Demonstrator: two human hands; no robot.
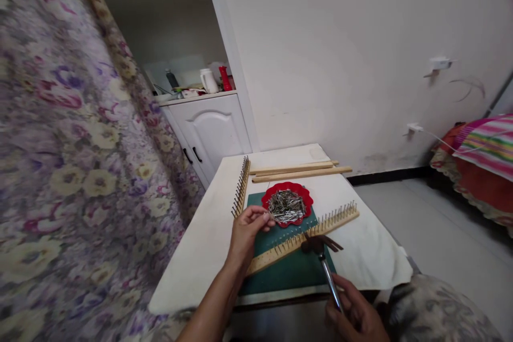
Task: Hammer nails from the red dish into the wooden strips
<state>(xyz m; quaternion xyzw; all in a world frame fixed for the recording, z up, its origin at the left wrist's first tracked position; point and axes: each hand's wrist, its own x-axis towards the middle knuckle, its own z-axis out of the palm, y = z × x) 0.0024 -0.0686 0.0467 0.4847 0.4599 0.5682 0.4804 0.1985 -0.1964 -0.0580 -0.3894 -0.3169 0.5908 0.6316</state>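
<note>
My left hand [247, 228] reaches to the near edge of a red dish [305, 196] filled with nails [286, 206], fingers pinched together at the pile; what they hold is too small to make out. My right hand [355, 311] grips the metal handle of a claw hammer [320, 253], whose head rests over a wooden strip [304, 237] studded with a row of upright nails. The strip lies slanted across a green mat [290, 270].
A second nailed wooden strip [241, 186] lies along the left of the white cloth-covered table [208, 246]. Two plain wooden sticks [300, 170] lie at the far edge. A flowered curtain [76, 160] hangs left, a white cabinet [208, 131] behind, a bed [479, 165] right.
</note>
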